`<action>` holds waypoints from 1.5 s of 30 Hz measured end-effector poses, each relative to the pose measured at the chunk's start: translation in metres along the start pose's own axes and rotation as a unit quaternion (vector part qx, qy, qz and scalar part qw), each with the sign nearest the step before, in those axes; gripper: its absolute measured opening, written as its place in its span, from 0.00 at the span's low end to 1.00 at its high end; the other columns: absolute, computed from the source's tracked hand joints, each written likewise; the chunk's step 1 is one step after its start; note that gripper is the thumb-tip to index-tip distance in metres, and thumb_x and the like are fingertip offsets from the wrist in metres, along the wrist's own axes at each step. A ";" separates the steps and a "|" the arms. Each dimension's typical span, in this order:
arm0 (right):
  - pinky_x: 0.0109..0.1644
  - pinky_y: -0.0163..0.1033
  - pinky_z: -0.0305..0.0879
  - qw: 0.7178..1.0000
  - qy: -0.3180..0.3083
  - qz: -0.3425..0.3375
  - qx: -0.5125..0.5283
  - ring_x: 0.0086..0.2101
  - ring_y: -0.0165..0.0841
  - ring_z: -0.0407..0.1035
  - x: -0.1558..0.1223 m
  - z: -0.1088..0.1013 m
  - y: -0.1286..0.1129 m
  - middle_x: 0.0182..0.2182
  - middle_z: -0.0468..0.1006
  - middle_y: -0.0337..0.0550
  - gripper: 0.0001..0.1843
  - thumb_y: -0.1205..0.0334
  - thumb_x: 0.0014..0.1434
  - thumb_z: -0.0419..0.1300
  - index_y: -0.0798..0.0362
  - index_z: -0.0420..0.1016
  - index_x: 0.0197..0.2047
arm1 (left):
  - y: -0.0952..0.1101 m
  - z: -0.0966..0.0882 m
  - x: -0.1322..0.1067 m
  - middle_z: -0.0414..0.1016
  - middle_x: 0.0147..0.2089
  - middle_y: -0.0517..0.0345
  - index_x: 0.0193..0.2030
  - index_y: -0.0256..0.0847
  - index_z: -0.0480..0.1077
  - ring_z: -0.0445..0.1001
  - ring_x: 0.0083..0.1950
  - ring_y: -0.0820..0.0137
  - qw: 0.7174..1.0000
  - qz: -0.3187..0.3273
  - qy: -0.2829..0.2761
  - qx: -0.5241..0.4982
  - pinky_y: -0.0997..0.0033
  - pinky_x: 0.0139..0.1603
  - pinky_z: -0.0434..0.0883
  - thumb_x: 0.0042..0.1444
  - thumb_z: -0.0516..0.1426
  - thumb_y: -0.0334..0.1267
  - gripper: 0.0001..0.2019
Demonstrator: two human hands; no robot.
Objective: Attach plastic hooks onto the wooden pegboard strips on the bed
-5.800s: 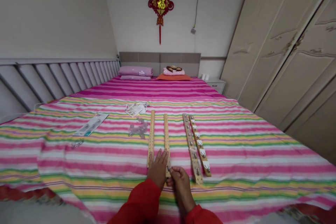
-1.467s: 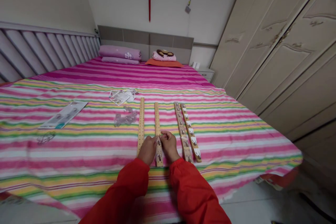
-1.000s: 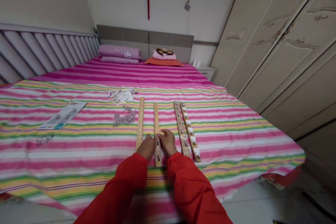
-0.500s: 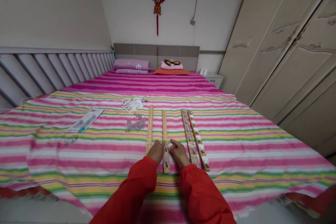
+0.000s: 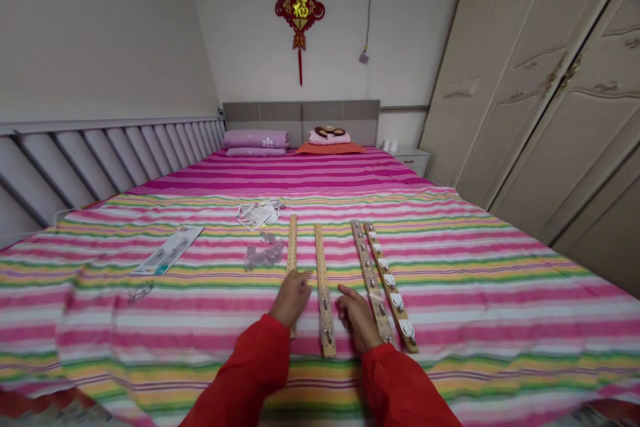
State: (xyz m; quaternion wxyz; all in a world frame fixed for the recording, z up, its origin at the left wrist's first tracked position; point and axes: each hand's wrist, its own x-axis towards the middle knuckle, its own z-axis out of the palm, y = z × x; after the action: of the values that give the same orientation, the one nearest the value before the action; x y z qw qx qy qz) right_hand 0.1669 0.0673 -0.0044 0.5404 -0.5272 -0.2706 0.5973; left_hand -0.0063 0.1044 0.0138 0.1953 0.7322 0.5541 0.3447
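A perforated wooden strip (image 5: pixel 321 260) lies lengthwise between my hands, with two metal hooks on clear pads at its near end. My left hand (image 5: pixel 291 298) is just left of it, over a bare perforated strip (image 5: pixel 293 243); its fingers are loosely bent and nothing shows in them. On the other side, my right hand (image 5: pixel 357 315) has its index finger stretched out and the others bent, apart from the middle strip. Beside it lie a strip with several metal hooks on clear pads (image 5: pixel 367 260) and a strip with white-backed hooks (image 5: pixel 384 263).
Left of the strips are a pile of clear hook pads (image 5: pixel 264 253), some white packaging (image 5: pixel 259 213), a flat hook package (image 5: pixel 170 250) and a few loose wire pieces (image 5: pixel 141 291). All rest on the striped bedspread (image 5: pixel 210 320). Wardrobe doors (image 5: pixel 530 93) stand at right.
Both hands have come away from the hooks on the middle strip, the left hand leftward and the right hand rightward. The camera view has tilted slightly up.
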 end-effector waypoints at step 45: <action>0.19 0.30 0.50 0.992 0.016 -0.126 0.017 0.17 0.24 0.59 -0.025 0.013 -0.013 0.18 0.71 0.35 0.12 0.54 0.44 0.63 0.55 0.72 0.27 | 0.027 -0.049 -0.071 0.72 0.44 0.52 0.36 0.42 0.73 0.73 0.47 0.67 0.956 0.076 0.267 -0.090 0.68 0.42 0.74 0.57 0.56 0.37 0.05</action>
State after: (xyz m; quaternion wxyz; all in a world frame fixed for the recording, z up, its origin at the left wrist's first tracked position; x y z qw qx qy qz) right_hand 0.1564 0.0508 0.0192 0.6244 -0.4891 -0.3167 0.5202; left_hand -0.0337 0.0241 0.0446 0.0785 0.6324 0.4958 0.5900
